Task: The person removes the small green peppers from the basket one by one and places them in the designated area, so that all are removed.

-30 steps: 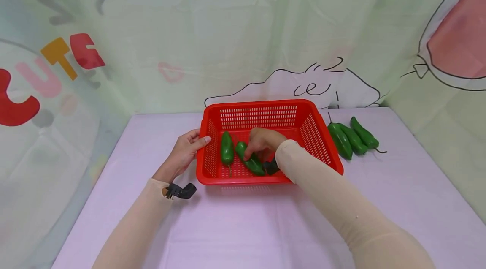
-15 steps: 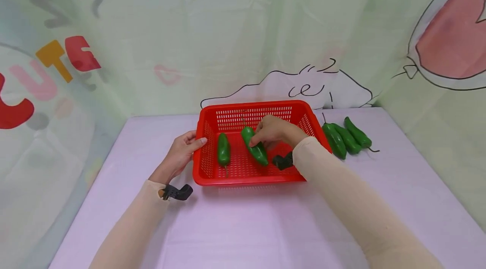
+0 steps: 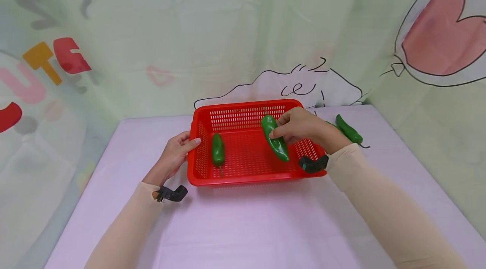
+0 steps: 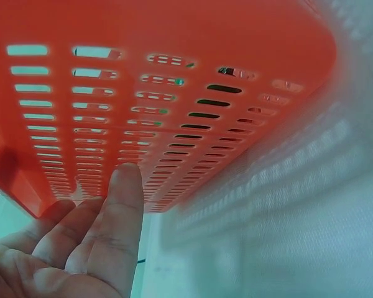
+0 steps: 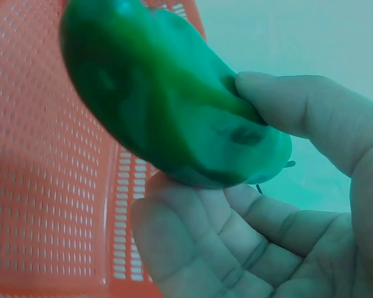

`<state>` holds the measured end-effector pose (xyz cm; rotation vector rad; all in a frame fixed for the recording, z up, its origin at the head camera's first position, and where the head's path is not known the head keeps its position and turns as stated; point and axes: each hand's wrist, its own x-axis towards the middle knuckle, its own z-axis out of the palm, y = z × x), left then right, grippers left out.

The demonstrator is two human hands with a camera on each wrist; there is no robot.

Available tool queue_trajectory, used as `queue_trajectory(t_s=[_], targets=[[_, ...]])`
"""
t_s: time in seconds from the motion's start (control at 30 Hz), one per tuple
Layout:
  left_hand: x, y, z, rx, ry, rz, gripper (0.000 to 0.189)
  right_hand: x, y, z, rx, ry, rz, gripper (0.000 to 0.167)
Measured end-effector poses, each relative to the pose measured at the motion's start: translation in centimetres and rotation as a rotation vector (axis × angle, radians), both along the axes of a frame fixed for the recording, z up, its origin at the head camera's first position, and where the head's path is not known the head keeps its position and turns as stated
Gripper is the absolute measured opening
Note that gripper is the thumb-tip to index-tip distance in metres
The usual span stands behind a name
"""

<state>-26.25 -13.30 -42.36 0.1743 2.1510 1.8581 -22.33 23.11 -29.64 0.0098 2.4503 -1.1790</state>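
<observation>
In the head view a red perforated plastic basket (image 3: 247,181) stands on the table. My left hand (image 3: 176,154) grips its left rim, thumb over the edge; the left wrist view shows that hand's fingers (image 4: 125,198) against the slotted outer wall. Above the basket's right part, my right hand (image 3: 301,127) pinches a glossy green pepper (image 3: 275,140) between thumb and fingers. The right wrist view shows this pepper (image 5: 174,105) close up, tilted over the slotted basket floor. A second green pepper (image 3: 218,150) lies inside at the left, its stem toward me.
Right of the basket, more green peppers (image 3: 348,129) lie on the table, partly hidden behind my right forearm. A pale lilac cloth (image 3: 228,226) covers the table. Printed curtains (image 3: 212,41) hang behind and at both sides.
My right hand has lifted the pepper from the basket floor and carried it up and rightward. The left hand keeps its grip on the rim. The head view has shifted slightly.
</observation>
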Motion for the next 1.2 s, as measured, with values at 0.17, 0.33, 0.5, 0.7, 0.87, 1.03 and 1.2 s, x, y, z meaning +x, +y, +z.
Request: queue_trajectory(t_s=[0.17,0.33,0.5,0.7,0.87,1.03,1.2], targets=[[0.1,0.0,0.1,-0.005,0.003,-0.003,0.059,1.1,1.9,0.4,0.024,0.02,-0.025,0.044],[0.2,-0.1,0.1,-0.013,0.005,0.003,0.06,1.8,3.7,0.4,0.008,0.038,-0.046,0.051],[0.3,-0.1,0.3,-0.012,0.017,-0.009,0.059,2.6,5.1,0.3,0.026,0.031,-0.1,0.055],[0.3,0.0,0.3,-0.016,0.02,-0.008,0.057,3.8,6.9,0.3,0.035,0.031,-0.118,0.058],[0.3,-0.1,0.3,-0.02,0.018,-0.009,0.058,4.7,8.2,0.1,0.054,0.053,-0.135,0.06],[0.4,-0.1,0.3,-0.03,0.026,-0.005,0.06,5.3,9.9,-0.5,0.045,0.067,-0.138,0.06],[0.4,0.0,0.4,-0.029,0.024,-0.007,0.06,6.1,11.7,-1.0,0.05,0.07,-0.152,0.058]])
